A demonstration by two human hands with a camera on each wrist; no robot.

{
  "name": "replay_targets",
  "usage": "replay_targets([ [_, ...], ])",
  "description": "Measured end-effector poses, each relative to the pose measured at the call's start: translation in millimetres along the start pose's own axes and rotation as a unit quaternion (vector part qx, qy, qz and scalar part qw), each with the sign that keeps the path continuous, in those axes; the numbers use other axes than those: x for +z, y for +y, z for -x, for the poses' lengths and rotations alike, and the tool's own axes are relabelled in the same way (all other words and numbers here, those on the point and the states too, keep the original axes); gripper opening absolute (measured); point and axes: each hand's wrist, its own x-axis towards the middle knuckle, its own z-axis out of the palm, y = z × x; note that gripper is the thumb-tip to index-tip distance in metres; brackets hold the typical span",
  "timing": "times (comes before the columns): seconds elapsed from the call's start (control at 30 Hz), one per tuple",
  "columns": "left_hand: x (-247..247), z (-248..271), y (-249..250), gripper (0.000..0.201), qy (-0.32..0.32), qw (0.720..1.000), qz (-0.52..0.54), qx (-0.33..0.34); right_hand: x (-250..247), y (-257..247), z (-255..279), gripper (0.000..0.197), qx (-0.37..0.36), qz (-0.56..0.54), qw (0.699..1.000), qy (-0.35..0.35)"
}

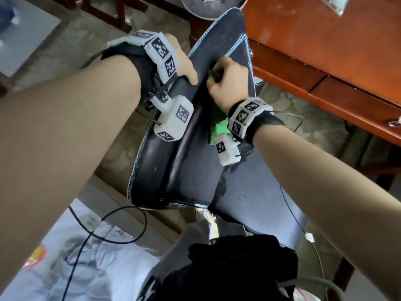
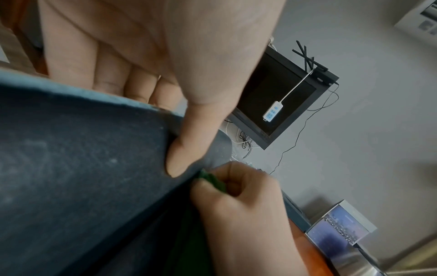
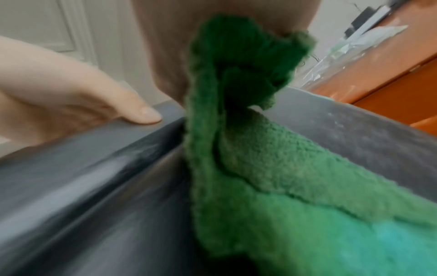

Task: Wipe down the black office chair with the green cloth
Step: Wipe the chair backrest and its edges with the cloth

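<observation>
The black office chair (image 1: pixel 173 166) lies tipped in front of me, its dusty leather padding (image 2: pixel 71 168) filling the left wrist view. My left hand (image 1: pixel 184 66) grips the padded edge, thumb (image 2: pixel 187 149) on the front face and fingers behind it. My right hand (image 1: pixel 227 83) holds the bunched green cloth (image 3: pixel 248 149) and presses it into the crease of the chair (image 3: pixel 118 177). The cloth's loose end (image 1: pixel 219 124) trails under my right wrist. Only a small green tip (image 2: pixel 212 182) shows between the right fingers.
An orange-brown wooden desk (image 1: pixel 325 51) stands close on the right of the chair. A black cable (image 1: pixel 112 224) loops over pale sheeting on the floor at lower left. A dark cabinet with a white power strip (image 2: pixel 273 111) stands by the wall.
</observation>
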Motion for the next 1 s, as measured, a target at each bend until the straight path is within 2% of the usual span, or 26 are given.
replay_targets([
  [0.1, 2, -1, 2, 0.051, 0.003, 1.0, 0.005, 0.0, -17, 8, -40, 0.024, 0.038, 0.05, 0.998, 0.027],
  [0.2, -1, -6, 2, 0.055, -0.001, 1.0, 0.021, -0.015, -31, 16, -68, 0.027, 0.078, 0.088, 0.993, 0.02],
  [0.3, -6, -9, 8, 0.058, -0.024, 0.999, 0.029, -0.012, -32, 18, -63, 0.023, 0.047, 0.083, 0.995, 0.007],
  [0.43, -9, -23, 30, 0.068, 0.016, 0.999, 0.047, -0.009, -20, 14, -23, 0.012, -0.023, 0.005, 1.0, -0.018],
  [0.57, -3, -35, 40, 0.052, 0.026, 0.997, 0.075, -0.001, -15, 13, -13, 0.01, -0.042, -0.026, 0.998, -0.038],
  [0.73, -4, -33, 44, 0.073, 0.026, 0.997, 0.068, -0.036, -16, 20, -54, 0.018, 0.003, 0.021, 1.0, 0.004],
  [0.87, -4, -36, 43, 0.054, 0.007, 0.998, 0.063, -0.012, -30, 32, -96, 0.025, 0.083, 0.07, 0.994, 0.025],
  [1.0, -2, -43, 41, 0.061, 0.019, 0.998, 0.064, -0.022, -34, 36, -114, 0.018, 0.109, 0.062, 0.992, 0.021],
])
